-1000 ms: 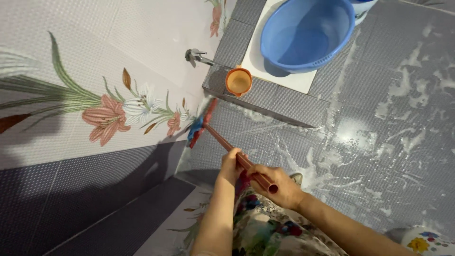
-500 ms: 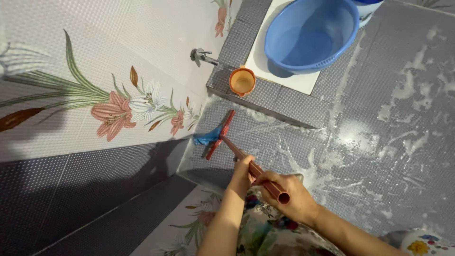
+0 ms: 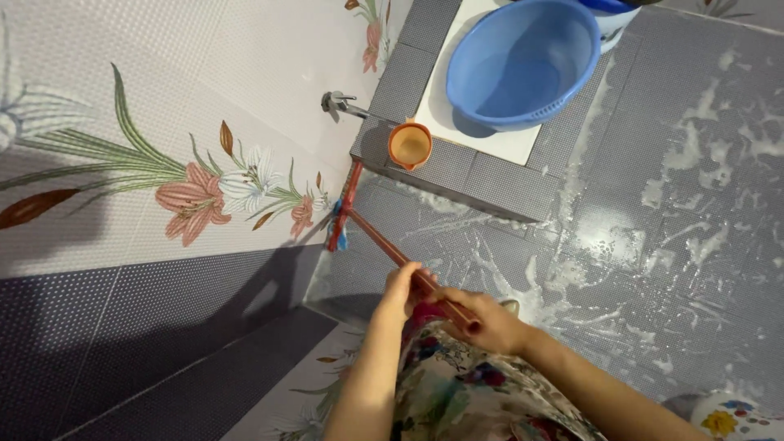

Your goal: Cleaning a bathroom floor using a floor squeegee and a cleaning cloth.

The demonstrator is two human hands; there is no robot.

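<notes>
down by the wall, my scrubbing brush (image 3: 340, 214) now stands up against the flowered tiles; a moment ago it lay out on the wet, soapy floor (image 3: 653, 204). my left hand (image 3: 400, 287) and right hand (image 3: 483, 320) both squeeze its long red handle (image 3: 396, 260) tight.

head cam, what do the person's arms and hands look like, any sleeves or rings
Both forearms are bare, with no sleeves reaching the wrists. The left hand and right hand show no gloves, and no rings, watch or bracelets can be made out. Below the arms is a garment with a floral print in cream, red, blue and green.
</notes>
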